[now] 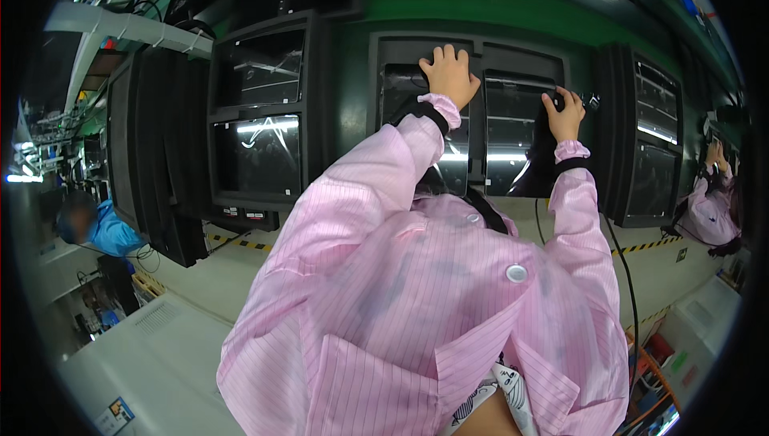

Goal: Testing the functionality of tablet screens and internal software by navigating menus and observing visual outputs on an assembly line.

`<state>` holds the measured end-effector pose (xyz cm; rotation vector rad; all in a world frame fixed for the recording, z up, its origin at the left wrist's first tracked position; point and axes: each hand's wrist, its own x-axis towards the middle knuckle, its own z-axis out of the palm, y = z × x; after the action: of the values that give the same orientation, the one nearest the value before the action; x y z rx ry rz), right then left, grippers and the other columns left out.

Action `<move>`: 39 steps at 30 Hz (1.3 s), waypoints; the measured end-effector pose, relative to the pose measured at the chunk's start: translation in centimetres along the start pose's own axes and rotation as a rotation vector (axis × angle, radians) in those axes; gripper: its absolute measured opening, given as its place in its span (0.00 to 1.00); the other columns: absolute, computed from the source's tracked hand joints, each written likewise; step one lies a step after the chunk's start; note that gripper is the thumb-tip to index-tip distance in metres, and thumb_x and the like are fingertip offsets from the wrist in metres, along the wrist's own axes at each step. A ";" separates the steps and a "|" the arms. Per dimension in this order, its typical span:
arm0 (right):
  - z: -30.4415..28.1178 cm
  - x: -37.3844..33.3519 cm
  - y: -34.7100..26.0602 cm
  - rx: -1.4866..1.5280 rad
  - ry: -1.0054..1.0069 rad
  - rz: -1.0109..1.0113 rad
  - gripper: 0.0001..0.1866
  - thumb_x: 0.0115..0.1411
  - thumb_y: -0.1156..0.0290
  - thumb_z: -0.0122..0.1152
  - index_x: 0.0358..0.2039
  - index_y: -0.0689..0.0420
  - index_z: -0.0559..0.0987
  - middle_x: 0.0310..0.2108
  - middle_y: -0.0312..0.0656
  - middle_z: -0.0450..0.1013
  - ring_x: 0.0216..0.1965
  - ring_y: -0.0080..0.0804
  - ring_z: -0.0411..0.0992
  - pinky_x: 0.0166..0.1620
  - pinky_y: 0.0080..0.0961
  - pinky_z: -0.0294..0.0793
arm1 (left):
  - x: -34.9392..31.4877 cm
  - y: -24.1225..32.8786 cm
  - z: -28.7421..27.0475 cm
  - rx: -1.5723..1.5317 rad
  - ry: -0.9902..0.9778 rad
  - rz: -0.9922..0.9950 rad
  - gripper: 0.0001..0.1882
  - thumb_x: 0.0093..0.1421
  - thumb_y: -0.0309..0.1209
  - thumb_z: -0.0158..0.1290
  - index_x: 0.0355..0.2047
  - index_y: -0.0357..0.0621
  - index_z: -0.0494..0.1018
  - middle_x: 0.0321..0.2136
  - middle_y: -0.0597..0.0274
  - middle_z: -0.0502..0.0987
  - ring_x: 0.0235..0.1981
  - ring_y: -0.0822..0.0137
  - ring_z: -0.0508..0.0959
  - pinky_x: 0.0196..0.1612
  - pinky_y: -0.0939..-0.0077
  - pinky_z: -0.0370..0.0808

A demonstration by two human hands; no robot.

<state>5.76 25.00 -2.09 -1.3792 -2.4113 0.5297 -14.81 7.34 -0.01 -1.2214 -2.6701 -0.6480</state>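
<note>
The right hand [565, 113] curls its thumb and fingers at the far right corner of a glossy black rectangular panel [513, 123]; glare and angle make it hard to tell whether it grips or merely touches. The left hand [450, 78], fingers spread and clasping nothing visible, is over the divider, beside a second glossy black rectangular panel [400, 91]. The panels lie side by side in the two compartments of a matte black tray [521, 55], toward its near edge. The step in hand looks like adjusting how the right panel sits; the next move seems to call for light, even contact along its edges. Beyond, similar loaded black trays stand toward the left [314, 99] and right of the dark green desk [448, 3].
</note>
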 end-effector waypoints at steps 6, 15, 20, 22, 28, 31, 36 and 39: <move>-5.6 -4.5 -1.9 0.058 -0.098 -0.357 0.50 0.41 0.48 0.73 0.64 0.45 0.59 0.62 0.54 0.55 0.63 0.56 0.49 0.63 0.45 0.52 | -1.3 -1.2 -3.6 -0.144 -0.095 0.042 0.31 0.49 0.51 0.59 0.47 0.43 0.70 0.50 0.49 0.65 0.53 0.51 0.63 0.53 0.50 0.59; -7.8 -5.5 0.4 0.523 -0.300 0.071 0.51 0.48 0.65 0.72 0.67 0.53 0.51 0.64 0.53 0.53 0.62 0.50 0.58 0.61 0.36 0.60 | -7.4 -6.3 -11.1 -0.080 -0.559 0.347 0.64 0.31 0.54 0.69 0.67 0.64 0.46 0.68 0.46 0.40 0.69 0.44 0.38 0.62 0.30 0.33; -8.3 -6.8 0.5 0.247 -0.368 -0.406 0.55 0.44 0.67 0.74 0.68 0.52 0.47 0.65 0.54 0.52 0.65 0.49 0.52 0.65 0.36 0.52 | -5.8 -8.3 -8.9 -0.152 -0.071 0.035 0.43 0.51 0.50 0.60 0.64 0.56 0.55 0.66 0.45 0.47 0.67 0.44 0.45 0.62 0.32 0.38; -7.5 -6.5 1.0 0.283 -0.227 -0.341 0.48 0.49 0.69 0.70 0.67 0.52 0.52 0.63 0.53 0.55 0.64 0.48 0.55 0.64 0.34 0.54 | -7.1 -6.6 -11.1 -0.166 -0.213 0.113 0.48 0.47 0.53 0.62 0.65 0.57 0.53 0.67 0.46 0.45 0.68 0.44 0.43 0.62 0.31 0.36; -6.6 -7.3 2.6 0.494 -0.268 -0.011 0.45 0.51 0.64 0.69 0.66 0.52 0.54 0.61 0.55 0.59 0.61 0.47 0.60 0.61 0.35 0.59 | -9.2 -7.8 -9.8 0.047 -0.471 0.197 0.55 0.43 0.56 0.64 0.67 0.60 0.49 0.68 0.47 0.41 0.69 0.46 0.38 0.61 0.28 0.33; -7.6 -9.0 1.1 0.348 -0.250 -0.402 0.47 0.50 0.61 0.70 0.66 0.52 0.54 0.61 0.56 0.58 0.62 0.48 0.59 0.61 0.36 0.59 | -8.0 -8.7 -8.5 0.249 -0.022 0.067 0.40 0.54 0.51 0.57 0.63 0.53 0.56 0.65 0.46 0.50 0.67 0.46 0.47 0.62 0.33 0.39; -4.7 -7.2 1.8 0.266 0.006 0.068 0.38 0.53 0.58 0.68 0.59 0.60 0.63 0.51 0.56 0.70 0.51 0.48 0.70 0.51 0.36 0.70 | -10.2 -8.1 -10.0 -0.065 -0.013 -0.026 0.30 0.59 0.44 0.53 0.59 0.47 0.61 0.60 0.45 0.58 0.64 0.46 0.55 0.63 0.37 0.44; -4.7 -5.9 2.0 0.514 -0.059 0.164 0.39 0.52 0.59 0.68 0.60 0.59 0.63 0.53 0.55 0.68 0.53 0.47 0.69 0.52 0.36 0.69 | -12.6 -8.5 -10.7 -0.062 -0.061 -0.055 0.31 0.59 0.43 0.54 0.60 0.48 0.59 0.60 0.46 0.57 0.63 0.46 0.56 0.63 0.40 0.45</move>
<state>12.20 21.54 0.61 -1.3391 -2.0052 1.1502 -13.39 -10.92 3.11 -1.2053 -2.7619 -0.7174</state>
